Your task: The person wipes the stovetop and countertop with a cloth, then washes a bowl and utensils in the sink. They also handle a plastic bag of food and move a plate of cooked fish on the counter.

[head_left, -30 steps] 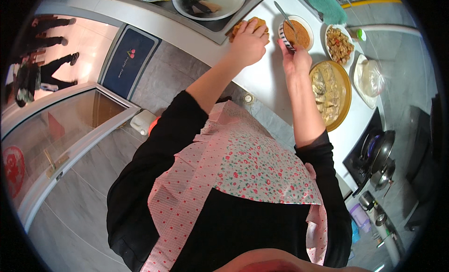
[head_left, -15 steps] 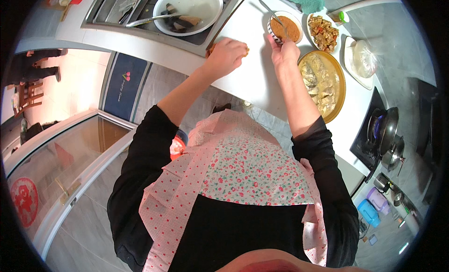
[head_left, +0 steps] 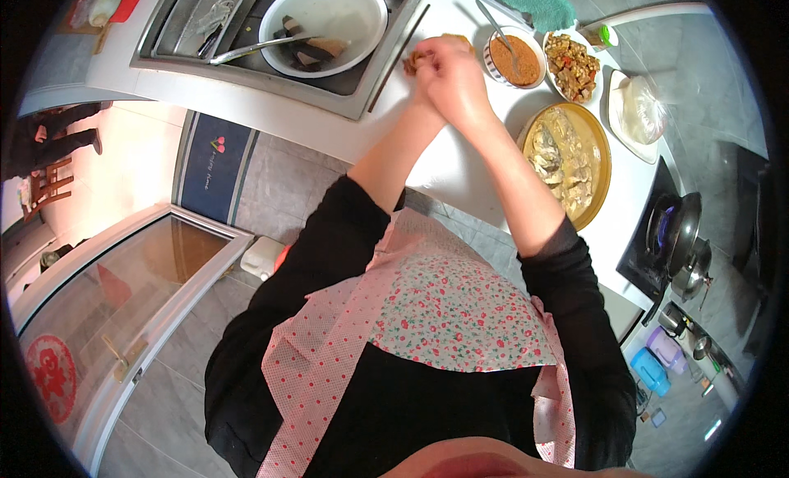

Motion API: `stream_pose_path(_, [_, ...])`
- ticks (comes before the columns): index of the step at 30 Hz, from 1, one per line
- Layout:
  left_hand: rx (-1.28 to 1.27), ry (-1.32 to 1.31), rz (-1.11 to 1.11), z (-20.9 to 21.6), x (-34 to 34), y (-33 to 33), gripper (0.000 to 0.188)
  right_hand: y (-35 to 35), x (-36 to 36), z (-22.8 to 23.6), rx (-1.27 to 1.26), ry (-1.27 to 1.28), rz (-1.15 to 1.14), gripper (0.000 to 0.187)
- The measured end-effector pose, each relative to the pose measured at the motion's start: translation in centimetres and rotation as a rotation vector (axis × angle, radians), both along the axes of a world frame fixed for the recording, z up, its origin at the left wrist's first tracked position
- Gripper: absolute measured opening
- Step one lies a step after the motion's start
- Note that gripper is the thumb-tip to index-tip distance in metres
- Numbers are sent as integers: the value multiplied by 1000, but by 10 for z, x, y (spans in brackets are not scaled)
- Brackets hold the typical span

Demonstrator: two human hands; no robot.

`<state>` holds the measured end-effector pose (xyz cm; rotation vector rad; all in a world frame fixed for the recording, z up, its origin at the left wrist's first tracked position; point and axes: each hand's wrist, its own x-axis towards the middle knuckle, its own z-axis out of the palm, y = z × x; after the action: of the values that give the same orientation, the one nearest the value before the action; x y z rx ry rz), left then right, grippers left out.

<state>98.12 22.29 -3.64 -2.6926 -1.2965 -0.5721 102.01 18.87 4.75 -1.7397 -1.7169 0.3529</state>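
My two hands meet over the white counter (head_left: 477, 174), beside the bowl. My right hand (head_left: 460, 82) lies across my left hand (head_left: 426, 87), with its fingers curled, and covers most of it. Both close on a brown cloth (head_left: 411, 62), whose folds poke out at the left and above the fingers. Just right of them a bowl of reddish-brown sauce (head_left: 523, 65) holds a spoon (head_left: 500, 26), its handle leaning on the rim. Near my right forearm stands a round yellow dish of pieces in pale batter (head_left: 604, 161).
A plate of chopped brown food (head_left: 571, 67), a bagged white item (head_left: 639, 108) and a green towel (head_left: 534, 5) line the counter's back. At the left, a white basin (head_left: 374, 55) sits in the sink. A pan (head_left: 684, 235) is on the lit stove.
My left hand has moved right with the brown cloth. My right hand has left the spoon at the sauce bowl and come left onto my left hand.
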Motion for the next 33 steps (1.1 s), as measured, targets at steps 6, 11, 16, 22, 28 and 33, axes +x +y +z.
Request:
stream_pose_path(6, [-738,-535,-108,-2,-32,-27,50,59,-16,-30,-231,-812,546,18])
stream_pose_path(11, [-614,-588,-154,-17,-41,-43,46,58,-26,-32,-29,-776,711,17])
stream_pose_path(16, [-542,-590,-141,-12,-36,-41,41,65,-32,-20,-279,-795,796,18])
stream_pose_path(22, [-707,-771,-222,-6,-38,-20,32,53,-24,31,-184,-372,550,20])
stream_pose_path(28, [-994,-916,-292,24,-24,91,32,3,35,110,479,526,81,10])
stream_pose_path(33, [-165,-410,-142,15,-2,139,22,-67,93,147,540,797,-79,5])
